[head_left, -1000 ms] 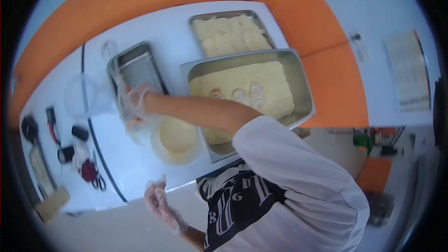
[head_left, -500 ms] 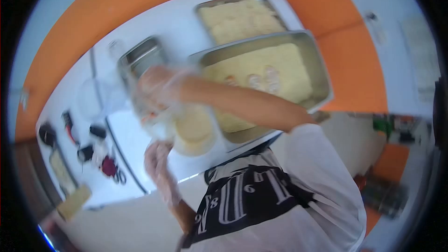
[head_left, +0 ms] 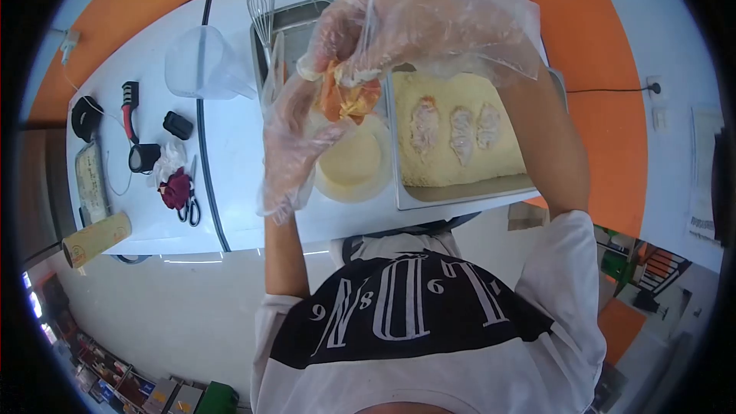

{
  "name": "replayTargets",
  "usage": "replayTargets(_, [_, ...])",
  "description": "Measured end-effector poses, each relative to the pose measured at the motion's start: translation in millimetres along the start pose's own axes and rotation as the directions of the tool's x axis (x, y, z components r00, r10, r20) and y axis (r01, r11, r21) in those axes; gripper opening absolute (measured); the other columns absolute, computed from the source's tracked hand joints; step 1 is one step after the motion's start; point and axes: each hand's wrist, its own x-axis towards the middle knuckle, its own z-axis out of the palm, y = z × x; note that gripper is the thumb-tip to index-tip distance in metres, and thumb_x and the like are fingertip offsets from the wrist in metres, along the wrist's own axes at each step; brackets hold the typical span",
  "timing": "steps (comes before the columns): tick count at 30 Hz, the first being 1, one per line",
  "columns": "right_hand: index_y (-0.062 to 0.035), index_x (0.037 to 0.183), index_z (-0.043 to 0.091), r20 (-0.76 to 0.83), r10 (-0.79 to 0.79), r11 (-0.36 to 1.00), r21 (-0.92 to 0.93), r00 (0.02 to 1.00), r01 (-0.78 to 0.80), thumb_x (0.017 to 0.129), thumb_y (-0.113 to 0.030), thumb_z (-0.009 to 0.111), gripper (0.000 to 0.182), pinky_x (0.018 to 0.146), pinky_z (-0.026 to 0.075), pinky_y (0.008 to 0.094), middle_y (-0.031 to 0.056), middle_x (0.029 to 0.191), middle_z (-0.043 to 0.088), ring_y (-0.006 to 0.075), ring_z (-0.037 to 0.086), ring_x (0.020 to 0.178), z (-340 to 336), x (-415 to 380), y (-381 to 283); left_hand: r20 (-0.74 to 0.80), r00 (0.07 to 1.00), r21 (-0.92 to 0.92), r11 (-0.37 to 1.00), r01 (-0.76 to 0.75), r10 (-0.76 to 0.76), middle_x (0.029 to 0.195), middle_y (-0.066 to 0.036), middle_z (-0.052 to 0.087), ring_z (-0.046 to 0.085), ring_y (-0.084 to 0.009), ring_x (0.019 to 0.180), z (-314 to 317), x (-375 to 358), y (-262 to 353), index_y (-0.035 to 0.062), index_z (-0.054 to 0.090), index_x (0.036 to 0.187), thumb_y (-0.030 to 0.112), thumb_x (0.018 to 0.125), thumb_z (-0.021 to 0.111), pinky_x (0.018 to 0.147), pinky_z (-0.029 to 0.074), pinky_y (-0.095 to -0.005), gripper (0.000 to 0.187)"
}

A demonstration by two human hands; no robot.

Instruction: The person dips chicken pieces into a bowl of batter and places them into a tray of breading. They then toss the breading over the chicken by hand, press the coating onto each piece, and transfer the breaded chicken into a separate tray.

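A glossy orange piece of meat (head_left: pixel 346 98), streaked with pale yellow, is held between my two gloved hands. From above, my right hand (head_left: pixel 399 19) grips it with bent fingers in a loose clear plastic glove. My left hand (head_left: pixel 295 134), gloved too, curves round its left and lower side, with the thumb beneath. Just below is a round bowl (head_left: pixel 320 180) of creamy yellow liquid. On the right, a deep metal tray (head_left: pixel 460 198) holds pale yellow powder or crumbs, with three coated pieces (head_left: pixel 461 134) lying on top. My right forearm covers part of that tray.
Behind my hands is a metal pan (head_left: pixel 295 11) with a whisk (head_left: pixel 262 15) at its left. A clear plastic jug (head_left: pixel 199 65) stands farther left. Beyond a dark table seam lie scissors (head_left: pixel 189 203), a red-and-black tool (head_left: pixel 130 111), a maroon cloth (head_left: pixel 175 189) and a yellow roll (head_left: pixel 98 239).
My right hand has moved from over the metal pan to above the bowl, and my left hand has risen to meet it. The orange piece is now between them. The view has shifted.
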Motion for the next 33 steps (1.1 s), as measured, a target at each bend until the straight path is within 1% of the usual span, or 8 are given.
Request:
replayTargets(2, [0.0052, 0.109, 0.08, -0.021, -0.017, 0.994, -0.108, 1.0, 0.014, 0.082, -0.008, 0.081, 0.03, 0.082, 0.058, 0.0328, 0.0111, 0.097, 0.078, 0.0172, 0.072, 0.09, 2.8, 0.0, 4.0, 0.186, 0.894, 0.006, 0.911, 0.413, -0.407, 0.14, -0.015, 0.069, 0.069, -0.0225, 0.126, 10.1, 6.3, 28.0, -0.0054, 0.054, 0.152, 0.008, 0.083, 0.094, 0.111, 0.054, -0.0374, 0.081])
replayTargets(6, [0.0058, 0.107, 0.08, -0.081, -0.023, 0.982, -0.188, 0.996, 0.007, 0.08, -0.009, 0.082, 0.031, 0.082, 0.057, 0.0319, 0.0107, 0.095, 0.078, 0.0173, 0.071, 0.088, 12.0, 6.0, 32.3, 0.165, 0.883, 0.081, 0.898, 0.432, -0.439, 0.124, -0.011, 0.076, 0.073, -0.0192, 0.113, 21.6, -3.1, 14.5, -0.0062, 0.061, 0.145, 0.009, 0.09, 0.088, 0.1, 0.059, -0.0334, 0.063])
replayTargets(9, [0.0065, 0.103, 0.079, -0.104, -0.009, 0.987, -0.158, 0.995, -0.008, 0.076, -0.008, 0.079, 0.03, 0.08, 0.055, 0.0311, 0.0111, 0.093, 0.077, 0.0173, 0.07, 0.085, 23.8, 8.8, 53.6, 0.155, 0.864, -0.092, 0.863, 0.496, -0.48, 0.122, -0.012, 0.076, 0.074, -0.0177, 0.108, 24.1, -9.7, 3.9, -0.0059, 0.063, 0.142, 0.014, 0.098, 0.081, 0.093, 0.062, -0.0334, 0.051])
replayTargets(11, [0.0066, 0.102, 0.078, -0.093, -0.012, 0.988, -0.156, 0.996, -0.003, 0.076, -0.008, 0.079, 0.03, 0.08, 0.054, 0.0309, 0.0107, 0.094, 0.076, 0.0171, 0.069, 0.086, 33.2, 9.9, 59.0, 0.131, 0.861, -0.387, 0.774, 0.501, -0.491, 0.118, -0.012, 0.077, 0.075, -0.0185, 0.104, 27.4, -14.8, 0.8, -0.0058, 0.064, 0.14, 0.017, 0.104, 0.074, 0.091, 0.063, -0.0345, 0.044])
replayTargets(14, [0.0059, 0.106, 0.078, -0.152, 0.048, 0.998, -0.041, 0.987, -0.055, 0.079, -0.008, 0.08, 0.03, 0.081, 0.055, 0.0321, 0.0112, 0.099, 0.075, 0.0173, 0.069, 0.089, 41.4, 8.6, 64.7, 0.078, 0.828, -0.233, 0.798, 0.556, -0.555, 0.118, -0.013, 0.076, 0.076, -0.02, 0.103, 25.7, -16.3, 6.3, -0.0069, 0.064, 0.14, 0.017, 0.105, 0.072, 0.09, 0.063, -0.0353, 0.043])
replayTargets(23, [0.0043, 0.112, 0.079, -0.155, 0.109, 0.985, 0.15, 0.982, -0.085, 0.086, -0.016, 0.082, 0.033, 0.089, 0.056, 0.0347, 0.013, 0.104, 0.078, 0.0209, 0.072, 0.093, 56.0, 13.0, 86.0, 0.056, 0.812, -0.379, 0.74, 0.556, -0.582, 0.119, -0.011, 0.076, 0.075, -0.0194, 0.103, 10.8, -23.4, 0.7, -0.0056, 0.065, 0.139, 0.019, 0.106, 0.07, 0.092, 0.063, -0.036, 0.042])
replayTargets(25, [0.0061, 0.11, 0.08, -0.165, 0.136, 0.986, 0.114, 0.977, -0.118, 0.087, -0.008, 0.086, 0.028, 0.091, 0.056, 0.0325, 0.0127, 0.104, 0.077, 0.017, 0.07, 0.099, 60.9, 13.5, 83.6, 0.019, 0.802, -0.327, 0.754, 0.57, -0.598, 0.119, -0.011, 0.076, 0.075, -0.0186, 0.103, 12.4, -25.5, 3.2, -0.0056, 0.065, 0.139, 0.02, 0.107, 0.07, 0.091, 0.062, -0.035, 0.042])
replayTargets(33, [0.0043, 0.113, 0.08, -0.294, 0.176, 0.974, 0.19, 0.94, -0.123, 0.094, -0.013, 0.079, 0.026, 0.082, 0.056, 0.0307, 0.0093, 0.099, 0.077, 0.015, 0.069, 0.088, 57.9, 6.9, 91.6, -0.014, 0.772, -0.189, 0.76, 0.622, -0.635, 0.121, -0.011, 0.076, 0.075, -0.0163, 0.102, 8.4, -34.2, -0.9, -0.006, 0.066, 0.139, 0.019, 0.106, 0.071, 0.089, 0.062, -0.0316, 0.042])
